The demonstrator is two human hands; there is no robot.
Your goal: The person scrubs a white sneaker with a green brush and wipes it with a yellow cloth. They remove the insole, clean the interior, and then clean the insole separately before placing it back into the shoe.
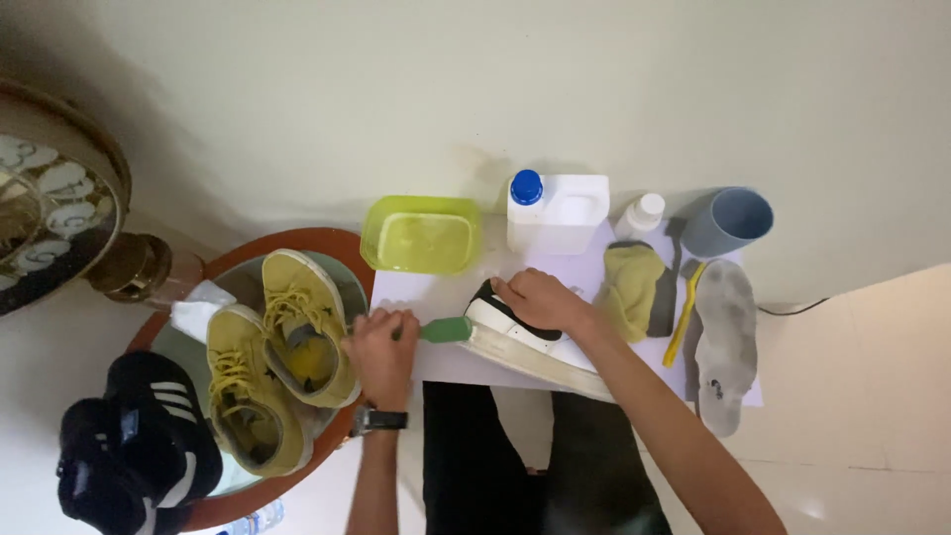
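My left hand (381,349) grips a green-handled brush (446,330) whose head meets the toe end of a white and black shoe (525,345). My right hand (535,300) presses down on top of that shoe, holding it steady on a white sheet (436,367). A watch sits on my left wrist. The brush bristles are hidden against the shoe.
A yellow-green tub (421,234), a white jug with a blue cap (555,211), a small white bottle (642,214) and a grey cup (728,220) line the back. A yellow cloth (630,285), a yellow brush (685,315) and grey insole (723,342) lie right. Yellow sneakers (277,347) and black shoes (139,446) sit on a round table at left.
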